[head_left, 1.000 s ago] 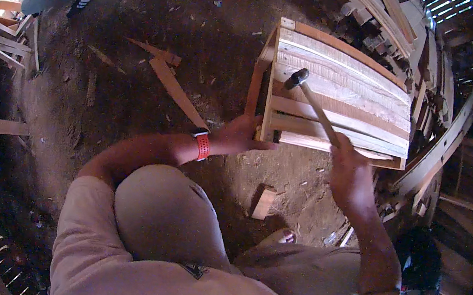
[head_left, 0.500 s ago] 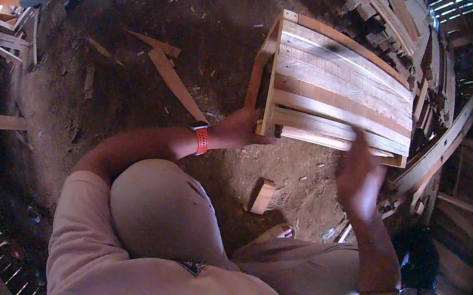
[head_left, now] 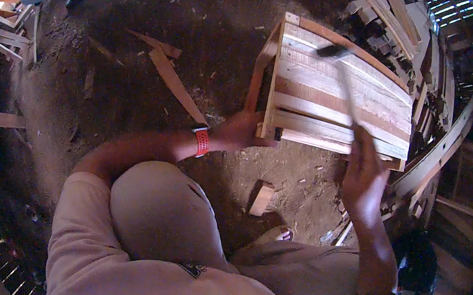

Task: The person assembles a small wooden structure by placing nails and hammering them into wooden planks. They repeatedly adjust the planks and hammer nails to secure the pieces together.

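Observation:
A slatted wooden crate [head_left: 339, 95] is in front of me, its light and brown slats running from left to right. At its near left corner my left hand [head_left: 243, 130] is closed around the end of the frame, with a red-strapped watch [head_left: 201, 142] on that wrist. My right hand [head_left: 366, 173] is wrapped round the handle of a hammer [head_left: 348, 93] near the crate's near right edge. The dark hammer head hangs over the upper left slats; whether it touches them I cannot tell.
A small wood block [head_left: 262, 199] lies on the dirt floor near my foot. Loose wooden strips [head_left: 173, 82] lie to the left of the crate. Stacked boards [head_left: 388, 18] stand at the far right, and a curved plank [head_left: 435, 156] leans beside the crate.
The hammer, smeared by motion before, now shows clearly over the crate. My right hand has shifted slightly right and down. The left hand keeps its hold.

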The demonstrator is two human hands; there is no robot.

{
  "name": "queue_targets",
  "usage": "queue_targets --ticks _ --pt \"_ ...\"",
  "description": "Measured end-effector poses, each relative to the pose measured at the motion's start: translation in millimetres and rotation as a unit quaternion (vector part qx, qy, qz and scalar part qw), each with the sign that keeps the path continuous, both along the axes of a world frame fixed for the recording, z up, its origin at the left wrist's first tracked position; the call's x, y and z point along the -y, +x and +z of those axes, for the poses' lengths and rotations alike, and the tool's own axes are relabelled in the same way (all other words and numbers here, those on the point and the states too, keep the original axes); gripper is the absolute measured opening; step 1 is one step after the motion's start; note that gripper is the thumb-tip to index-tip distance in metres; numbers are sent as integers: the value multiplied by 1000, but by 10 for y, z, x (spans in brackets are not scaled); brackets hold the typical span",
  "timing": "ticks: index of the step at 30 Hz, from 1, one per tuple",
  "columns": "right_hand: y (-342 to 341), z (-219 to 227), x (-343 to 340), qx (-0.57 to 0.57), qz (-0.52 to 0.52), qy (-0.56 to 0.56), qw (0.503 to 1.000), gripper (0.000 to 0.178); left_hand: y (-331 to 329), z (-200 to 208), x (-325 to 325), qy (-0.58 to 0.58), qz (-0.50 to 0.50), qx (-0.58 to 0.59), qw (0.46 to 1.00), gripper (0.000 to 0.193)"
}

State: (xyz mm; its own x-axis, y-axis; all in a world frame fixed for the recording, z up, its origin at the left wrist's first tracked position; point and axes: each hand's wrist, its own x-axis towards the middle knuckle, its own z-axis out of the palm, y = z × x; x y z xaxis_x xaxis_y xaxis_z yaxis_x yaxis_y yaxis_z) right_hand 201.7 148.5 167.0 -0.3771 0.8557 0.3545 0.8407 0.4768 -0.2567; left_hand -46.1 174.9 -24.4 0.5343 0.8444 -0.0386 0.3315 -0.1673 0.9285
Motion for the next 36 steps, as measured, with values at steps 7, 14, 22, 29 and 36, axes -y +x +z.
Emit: queue_targets --ticks 7,14,22,29,36 --pt "10 -60 54 83 -30 -178 980 32 34 -111 -86 31 -5 40 999 66" --pt "23 -58 95 29 -23 -44 998 34 -27 52 -72 -16 -14 17 1000 74" --pt "-138 124 55 -47 -61 -14 997 29 -77 84 -13 -2 1 12 1000 67" --pt "-29 -74 104 150 -12 -180 972 32 -5 98 -27 19 10 26 999 65" --pt "-99 62 112 4 -13 -29 999 35 -60 67 -40 -28 -17 19 999 60"
